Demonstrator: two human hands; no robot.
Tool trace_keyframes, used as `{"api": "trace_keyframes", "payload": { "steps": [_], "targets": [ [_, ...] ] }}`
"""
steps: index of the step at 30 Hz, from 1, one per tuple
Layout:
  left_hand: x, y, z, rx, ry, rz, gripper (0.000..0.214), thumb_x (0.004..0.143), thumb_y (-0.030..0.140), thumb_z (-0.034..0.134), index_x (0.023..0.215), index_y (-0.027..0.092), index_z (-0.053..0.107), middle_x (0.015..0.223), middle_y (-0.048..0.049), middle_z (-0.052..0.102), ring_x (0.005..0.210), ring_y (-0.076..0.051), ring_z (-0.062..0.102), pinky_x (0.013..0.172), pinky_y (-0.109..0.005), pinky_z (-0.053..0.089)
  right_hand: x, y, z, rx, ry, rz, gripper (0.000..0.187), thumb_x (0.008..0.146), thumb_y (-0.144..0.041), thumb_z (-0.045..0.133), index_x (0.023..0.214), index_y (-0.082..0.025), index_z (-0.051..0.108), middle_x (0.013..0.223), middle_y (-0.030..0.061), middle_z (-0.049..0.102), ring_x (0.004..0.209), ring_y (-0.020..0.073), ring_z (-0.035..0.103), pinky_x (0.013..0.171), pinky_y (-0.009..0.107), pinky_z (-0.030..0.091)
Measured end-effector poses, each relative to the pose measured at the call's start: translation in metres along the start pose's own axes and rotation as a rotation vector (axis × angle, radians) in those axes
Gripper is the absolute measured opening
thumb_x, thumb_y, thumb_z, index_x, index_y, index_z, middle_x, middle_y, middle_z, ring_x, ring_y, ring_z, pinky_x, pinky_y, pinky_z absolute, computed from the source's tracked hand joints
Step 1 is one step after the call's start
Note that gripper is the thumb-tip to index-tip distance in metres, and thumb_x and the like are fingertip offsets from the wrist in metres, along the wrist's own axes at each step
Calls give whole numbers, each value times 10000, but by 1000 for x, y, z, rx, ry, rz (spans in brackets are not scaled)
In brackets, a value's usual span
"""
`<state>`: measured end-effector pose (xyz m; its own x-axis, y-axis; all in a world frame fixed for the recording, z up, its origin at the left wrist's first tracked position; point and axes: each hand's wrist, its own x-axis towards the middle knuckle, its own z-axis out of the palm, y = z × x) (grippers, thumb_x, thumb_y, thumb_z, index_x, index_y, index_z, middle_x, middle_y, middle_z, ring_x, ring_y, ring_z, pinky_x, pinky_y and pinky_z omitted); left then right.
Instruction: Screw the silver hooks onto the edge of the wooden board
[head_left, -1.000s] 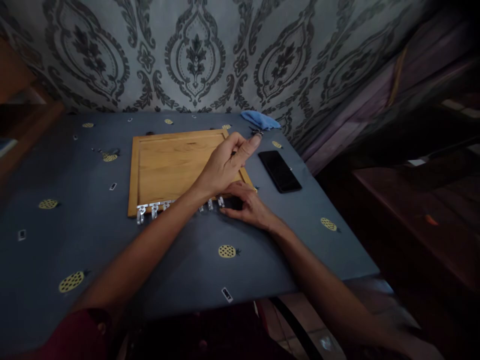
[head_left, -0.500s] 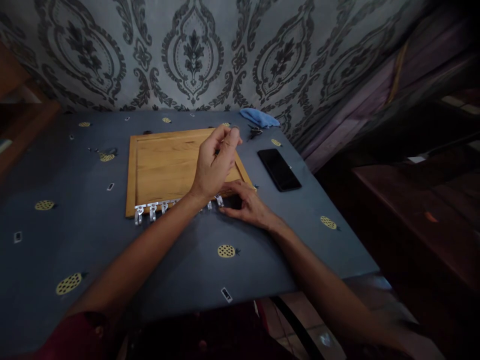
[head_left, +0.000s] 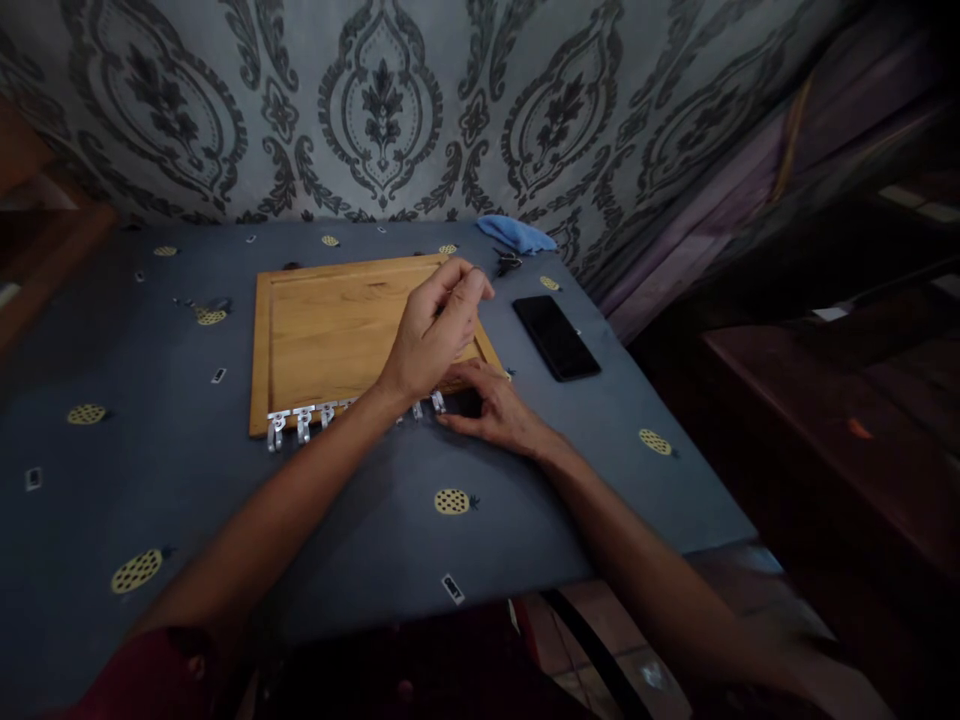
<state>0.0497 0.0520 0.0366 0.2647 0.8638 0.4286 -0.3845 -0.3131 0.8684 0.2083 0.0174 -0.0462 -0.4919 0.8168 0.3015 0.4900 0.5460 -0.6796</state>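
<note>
Pinching hand: the left hand (head_left: 433,338) hangs over the right part of the wooden board (head_left: 330,330). Its fingers (head_left: 466,285) are drawn tight together at the tips. Whether they hold anything small I cannot tell.
Resting hand: the right hand (head_left: 496,410) lies flat and spread on the tabletop (head_left: 225,500), gripping nothing. Its fingertips touch the right end of the row of metal hooks (head_left: 300,420).
Board: it lies flat, midway between the tabletop's left and right edges and nearer its far edge.
Hooks: they run in a line along the board's near edge, partly hidden behind the left forearm.
Step, as I judge it: fitting work on the hook row, with one hand steadying and the other poised above.
Next move calls for: a slow, well-aimed lowering of the pinch, with the right hand keeping the row from sliding.
Nearby: a dark phone (head_left: 556,337) lies toward the right edge. A blue cloth (head_left: 516,234) and keys (head_left: 508,262) sit by the far edge.
</note>
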Motion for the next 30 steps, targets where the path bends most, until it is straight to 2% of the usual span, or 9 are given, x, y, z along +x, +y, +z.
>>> {"api": "trace_keyframes", "payload": {
  "steps": [5,9,13,19,22,27,30],
  "targets": [
    [0,8,-3,10,-144,-91,260,1030,436,572,889,219,553,546,93,351,401,-61,270,397,-216,246,0,0,0,-14,13,-6,448,848,-358,809,1260,-230,687,1206,103,742,1129,308,677,1016,489,526],
    [1,12,-3,12,-169,-92,178,1040,309,508,893,215,541,545,92,346,402,-62,267,403,-215,239,0,-1,-1,0,1,-8,451,854,-345,803,1273,-233,683,1206,102,738,1147,309,675,1029,495,522],
    [0,15,-2,47,-167,-115,161,1030,254,469,888,214,532,538,94,340,406,-62,271,413,-208,253,0,-1,0,19,8,-11,462,853,-355,811,1277,-229,679,1194,105,741,1141,313,676,1023,510,524],
    [1,24,-6,168,-240,-182,121,930,123,450,893,210,524,512,89,364,432,-81,336,442,-213,294,0,1,1,13,11,-19,463,848,-358,811,1273,-230,679,1243,109,735,1159,315,673,1032,511,524],
    [3,26,-8,148,-303,-199,112,888,120,458,927,207,517,542,86,396,442,-82,337,452,-222,301,0,0,0,11,11,-3,483,847,-382,811,1287,-234,678,1242,107,734,1153,317,673,1024,505,524],
    [8,22,-10,50,-477,-227,159,827,169,524,978,210,499,599,87,391,471,-79,332,451,-225,275,1,-2,0,10,2,-4,524,859,-400,801,1335,-230,663,1204,105,747,1136,322,671,1012,506,524],
    [11,20,-8,81,-520,-226,179,814,159,522,983,210,490,630,81,415,486,-86,358,466,-241,291,1,-2,-1,0,6,1,502,856,-409,801,1310,-235,676,1219,105,744,1144,321,666,1024,504,515]
  ]
}}
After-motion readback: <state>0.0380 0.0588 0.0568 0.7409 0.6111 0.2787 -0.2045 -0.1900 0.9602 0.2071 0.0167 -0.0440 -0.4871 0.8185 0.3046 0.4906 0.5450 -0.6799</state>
